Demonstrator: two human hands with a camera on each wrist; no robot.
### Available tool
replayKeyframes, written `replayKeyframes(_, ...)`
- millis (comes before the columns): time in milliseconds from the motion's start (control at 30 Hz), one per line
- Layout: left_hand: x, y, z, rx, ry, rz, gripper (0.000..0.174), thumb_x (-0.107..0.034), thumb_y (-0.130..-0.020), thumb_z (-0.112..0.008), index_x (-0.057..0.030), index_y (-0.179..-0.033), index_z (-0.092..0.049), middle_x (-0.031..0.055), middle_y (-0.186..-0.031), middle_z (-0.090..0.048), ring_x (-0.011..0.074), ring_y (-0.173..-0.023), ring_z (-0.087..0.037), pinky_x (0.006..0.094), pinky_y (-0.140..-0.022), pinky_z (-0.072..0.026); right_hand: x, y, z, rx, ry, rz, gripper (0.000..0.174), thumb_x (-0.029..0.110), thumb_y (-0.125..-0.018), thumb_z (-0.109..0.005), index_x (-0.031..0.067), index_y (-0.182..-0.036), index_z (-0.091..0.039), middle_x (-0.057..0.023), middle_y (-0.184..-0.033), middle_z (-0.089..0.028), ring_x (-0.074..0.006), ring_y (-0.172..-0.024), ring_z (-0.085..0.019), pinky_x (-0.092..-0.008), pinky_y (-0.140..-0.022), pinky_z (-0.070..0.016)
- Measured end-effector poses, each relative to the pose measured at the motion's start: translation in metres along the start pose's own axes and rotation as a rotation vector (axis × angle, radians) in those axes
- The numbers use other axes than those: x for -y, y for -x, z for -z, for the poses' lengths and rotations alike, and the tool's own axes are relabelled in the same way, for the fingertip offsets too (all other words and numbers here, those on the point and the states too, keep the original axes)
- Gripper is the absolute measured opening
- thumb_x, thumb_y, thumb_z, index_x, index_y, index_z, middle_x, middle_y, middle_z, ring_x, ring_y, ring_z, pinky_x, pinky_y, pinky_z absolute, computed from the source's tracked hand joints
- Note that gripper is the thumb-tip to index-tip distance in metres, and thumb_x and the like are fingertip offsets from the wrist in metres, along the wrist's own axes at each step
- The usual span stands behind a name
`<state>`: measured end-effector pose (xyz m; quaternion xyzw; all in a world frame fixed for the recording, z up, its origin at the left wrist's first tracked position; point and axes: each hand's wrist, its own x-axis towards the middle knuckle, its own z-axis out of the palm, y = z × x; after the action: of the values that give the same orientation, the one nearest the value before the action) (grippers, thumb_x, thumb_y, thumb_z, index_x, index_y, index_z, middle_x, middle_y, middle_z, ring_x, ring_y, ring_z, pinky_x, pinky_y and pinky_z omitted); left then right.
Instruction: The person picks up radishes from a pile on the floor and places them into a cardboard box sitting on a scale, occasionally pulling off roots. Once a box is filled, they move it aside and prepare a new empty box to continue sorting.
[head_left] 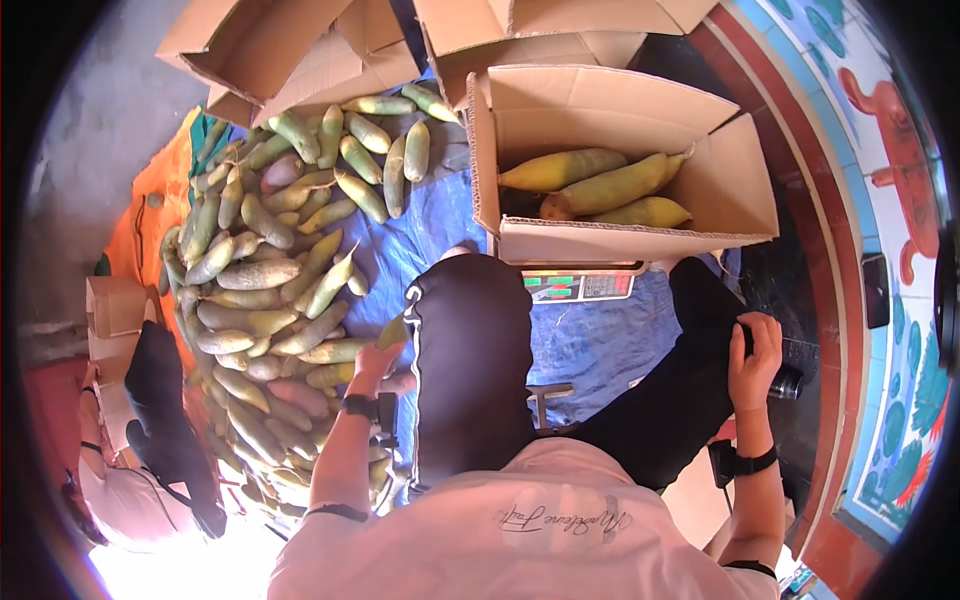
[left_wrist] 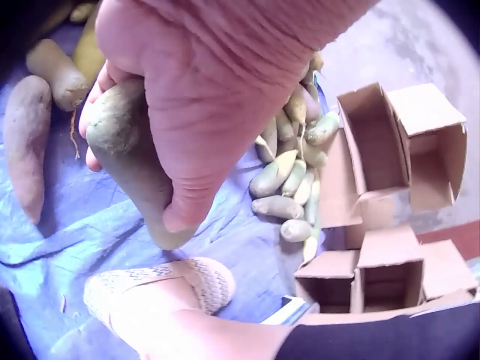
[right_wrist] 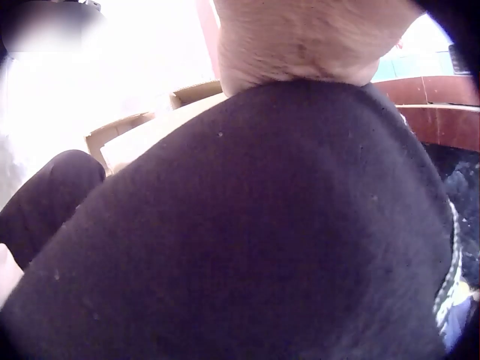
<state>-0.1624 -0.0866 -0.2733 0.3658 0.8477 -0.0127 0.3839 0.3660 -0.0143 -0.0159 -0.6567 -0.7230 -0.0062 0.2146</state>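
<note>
My left hand [head_left: 372, 372] grips a green radish [left_wrist: 124, 154] beside my left knee, at the near edge of a large pile of green radishes [head_left: 255, 275]. In the left wrist view the thumb lies along one side of the radish and the fingertips show at the other. It is held over the blue tarp [left_wrist: 240, 240], above my shoe [left_wrist: 161, 289]. My right hand [head_left: 755, 360] rests on my right knee with nothing in it, and the right wrist view shows the hand [right_wrist: 307, 45] lying on the dark trousers [right_wrist: 247, 225].
An open cardboard box [head_left: 630, 240] with three large radishes [head_left: 620, 185] stands ahead of me, above a scale with a lit display [head_left: 580, 287]. More open boxes [head_left: 300, 60] stand at the far side. Another person [head_left: 150, 440] is at the left. A painted wall [head_left: 905, 200] runs along the right.
</note>
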Motion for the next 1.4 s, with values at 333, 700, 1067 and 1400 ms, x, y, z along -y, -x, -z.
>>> replayKeyframes(333,-0.083,0.128,0.144,-0.286,0.617,-0.387,0.058,-0.043,-0.075,-0.071,0.0033,-0.108,-0.058,0.0066,-0.083,-0.063,0.0133,-0.072,-0.058,0.028,-0.068,-0.0467,-0.008,0.011,0.002,-0.131,-0.05,0.07,0.009,0.001,-0.075,-0.059,0.0019,-0.084,-0.056,-0.0112,-0.086,-0.057,-0.0324,-0.082,-0.053,-0.0392,-0.073,-0.0425)
replayKeyframes(700,-0.298,0.183,0.19,-0.151,0.199,-0.956,0.049,-0.034,-0.076,-0.071,0.0034,-0.105,-0.059,0.0083,-0.089,-0.064,0.0133,-0.08,-0.057,0.0294,-0.076,-0.046,-0.015,0.022,0.003,-0.264,-0.115,0.051,0.009,0.002,-0.072,-0.062,0.003,-0.08,-0.057,-0.0092,-0.084,-0.059,-0.0301,-0.08,-0.054,-0.0382,-0.071,-0.0438)
replayKeyframes(1067,-0.393,0.134,0.115,-0.355,-0.141,-1.106,0.04,-0.033,-0.08,-0.062,-0.0017,-0.104,-0.061,0.0214,-0.114,-0.056,0.0355,-0.107,-0.053,0.0409,-0.093,-0.0419,-0.023,0.029,0.003,-0.303,-0.151,0.042,0.009,0.003,-0.073,-0.062,0.0031,-0.08,-0.057,-0.009,-0.086,-0.059,-0.0294,-0.081,-0.055,-0.0376,-0.072,-0.0443)
replayKeyframes(1400,-0.305,0.164,0.136,-0.575,0.016,-1.368,0.023,-0.012,-0.081,-0.06,-0.003,-0.102,-0.062,0.0165,-0.113,-0.06,0.0318,-0.107,-0.056,0.0365,-0.093,-0.0427,-0.022,0.029,0.002,-0.294,-0.141,0.035,0.008,0.002,-0.074,-0.061,0.0035,-0.081,-0.057,-0.0087,-0.086,-0.059,-0.0289,-0.082,-0.055,-0.0368,-0.073,-0.0445)
